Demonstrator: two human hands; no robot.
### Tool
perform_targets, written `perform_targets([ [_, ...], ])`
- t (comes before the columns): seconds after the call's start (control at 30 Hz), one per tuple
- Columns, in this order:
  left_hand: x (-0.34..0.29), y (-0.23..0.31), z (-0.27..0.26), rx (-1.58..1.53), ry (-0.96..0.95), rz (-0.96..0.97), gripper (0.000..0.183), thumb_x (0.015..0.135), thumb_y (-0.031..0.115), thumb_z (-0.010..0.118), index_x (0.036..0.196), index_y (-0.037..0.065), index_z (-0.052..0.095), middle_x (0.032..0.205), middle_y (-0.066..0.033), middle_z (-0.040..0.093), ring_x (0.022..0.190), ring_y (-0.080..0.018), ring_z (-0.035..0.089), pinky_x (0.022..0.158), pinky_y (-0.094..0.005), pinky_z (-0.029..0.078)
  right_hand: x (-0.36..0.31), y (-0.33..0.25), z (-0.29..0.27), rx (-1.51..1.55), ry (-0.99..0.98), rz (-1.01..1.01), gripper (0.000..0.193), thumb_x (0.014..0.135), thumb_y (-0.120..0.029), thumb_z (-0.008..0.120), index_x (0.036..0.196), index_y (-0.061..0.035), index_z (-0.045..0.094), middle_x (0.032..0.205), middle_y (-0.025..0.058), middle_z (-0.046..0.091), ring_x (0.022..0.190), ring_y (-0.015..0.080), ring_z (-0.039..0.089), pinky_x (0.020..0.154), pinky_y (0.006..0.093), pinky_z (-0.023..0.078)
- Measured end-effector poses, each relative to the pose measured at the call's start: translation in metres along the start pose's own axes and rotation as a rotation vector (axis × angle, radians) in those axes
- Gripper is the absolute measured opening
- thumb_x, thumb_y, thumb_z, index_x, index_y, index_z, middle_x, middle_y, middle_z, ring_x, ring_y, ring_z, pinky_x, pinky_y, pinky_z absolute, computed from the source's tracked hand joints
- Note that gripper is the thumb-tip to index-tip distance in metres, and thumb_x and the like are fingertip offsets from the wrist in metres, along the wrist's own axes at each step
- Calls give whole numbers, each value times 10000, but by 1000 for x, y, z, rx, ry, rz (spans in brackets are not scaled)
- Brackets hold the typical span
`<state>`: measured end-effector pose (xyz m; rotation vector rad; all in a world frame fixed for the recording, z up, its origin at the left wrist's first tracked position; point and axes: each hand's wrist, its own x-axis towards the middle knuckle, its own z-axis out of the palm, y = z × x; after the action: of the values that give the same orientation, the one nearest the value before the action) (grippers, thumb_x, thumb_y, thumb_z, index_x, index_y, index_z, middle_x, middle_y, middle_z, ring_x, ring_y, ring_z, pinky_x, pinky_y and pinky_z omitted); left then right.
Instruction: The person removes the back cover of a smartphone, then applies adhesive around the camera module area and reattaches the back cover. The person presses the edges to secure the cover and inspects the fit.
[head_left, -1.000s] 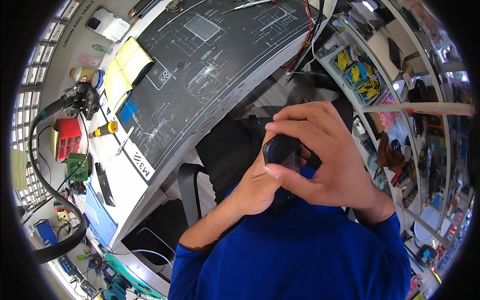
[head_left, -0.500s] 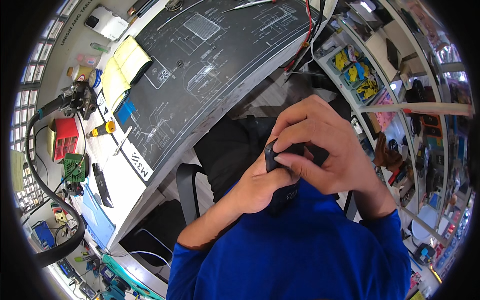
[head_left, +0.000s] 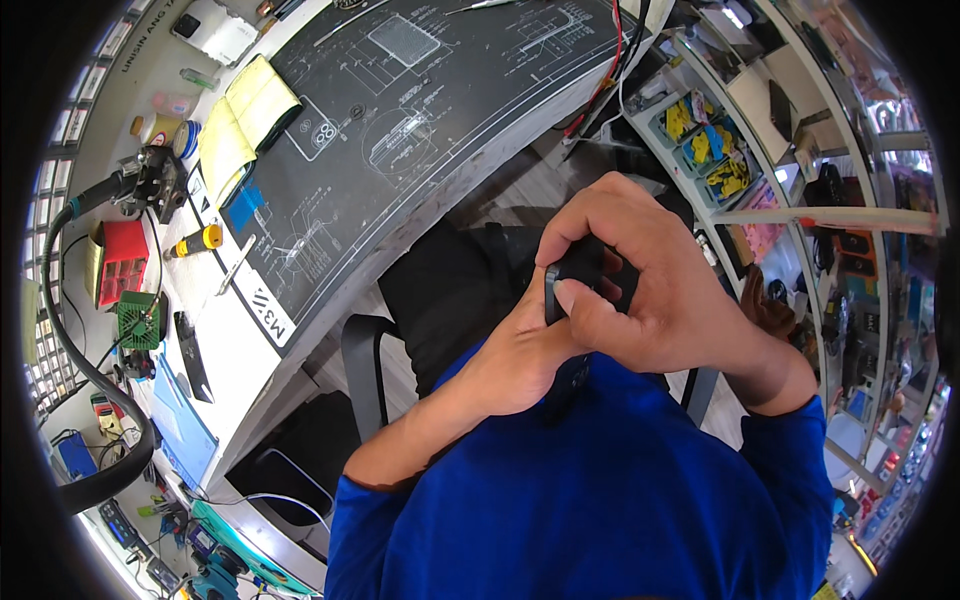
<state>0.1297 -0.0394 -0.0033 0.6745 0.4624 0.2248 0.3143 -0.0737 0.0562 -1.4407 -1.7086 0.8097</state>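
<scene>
Between the two hands, close in front of the person's chest, a black handheld object [head_left: 580, 262] is sitting partly hidden by fingers. The left hand [head_left: 522, 352] is grasping it from the left and below; the right hand [head_left: 658, 285] is curling over its upper end, thumb and bent fingers pinching the edge. For good control, the left grip should probably be bearing the weight, leaving the right fingertips to be pressing evenly rather than forcing one corner. The object is looking dark and smooth, with a rounded upper edge; faint pale marks are showing just below the hands, seemingly on its lower part, though its full shape is not showing. Up and left of the hands, a black printed mat [head_left: 345, 215] is lying on the bench; farther left, a yellow-and-black tool [head_left: 197, 241] is resting. Right of the hands, bins [head_left: 690, 155] of yellow and blue pieces are standing on shelving [head_left: 800, 216]
</scene>
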Motion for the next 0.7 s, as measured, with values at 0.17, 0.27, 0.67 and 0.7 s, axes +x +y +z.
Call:
perform_targets([
  [0.17,-1,0,3,-4,18,-37,636,1043,140,657,1549,30,288,1265,-42,560,1185,-117,571,1013,-287,485,-4,2,9,8,72,34,243,748,-111,621,971,-19,652,915,92,628,858,220,566,733,331,450],
  [0.27,1,0,3,11,24,-57,628,1046,149,646,1551,12,298,1281,-46,566,1184,-105,567,1017,-285,478,-3,-2,9,4,89,25,232,731,-86,603,949,-18,644,888,94,622,812,228,566,708,326,449],
  [0.67,2,12,-2,124,-56,1,486,952,76,567,1417,-6,447,1210,-88,595,1104,-158,600,945,-304,507,-2,7,5,-34,107,-274,340,734,-10,653,1059,-61,738,1010,92,746,851,272,701,753,377,524],
  [0.7,2,11,-4,135,-75,-22,490,936,53,552,1412,-5,450,1205,-93,599,1103,-163,605,942,-307,509,-2,9,3,-43,94,-304,366,737,-5,666,1088,-68,748,1038,88,753,871,275,712,759,384,528],
])
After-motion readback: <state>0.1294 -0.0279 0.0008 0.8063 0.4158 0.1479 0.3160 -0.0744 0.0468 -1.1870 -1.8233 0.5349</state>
